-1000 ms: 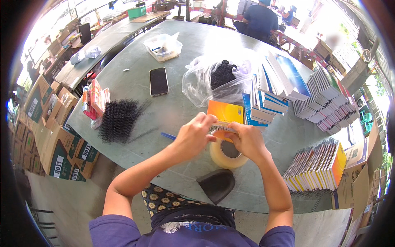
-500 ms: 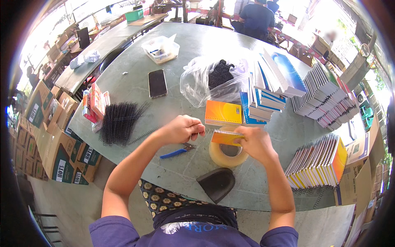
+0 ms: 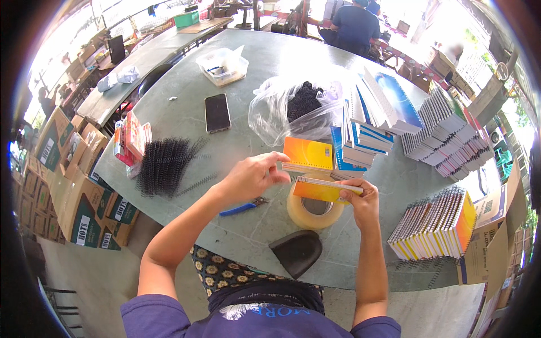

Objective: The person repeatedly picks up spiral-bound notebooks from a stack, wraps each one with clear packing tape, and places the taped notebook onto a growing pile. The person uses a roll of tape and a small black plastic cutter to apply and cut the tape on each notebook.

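In the head view, the right hand point(image 3: 363, 198) pinches one end of an orange notebook point(image 3: 315, 191) above a roll of clear tape point(image 3: 297, 213), near the near edge of the table point(image 3: 248, 242). The left hand point(image 3: 252, 176) is just beside the notebook's other end, thumb and forefinger parted, by a loose bit of spiral coil point(image 3: 298, 179). Blue-handled cutters point(image 3: 241, 210) lie left of the tape; black coils point(image 3: 166, 166) heap toward the table's left edge, and bound notebooks point(image 3: 431, 225) stand at its near right corner.
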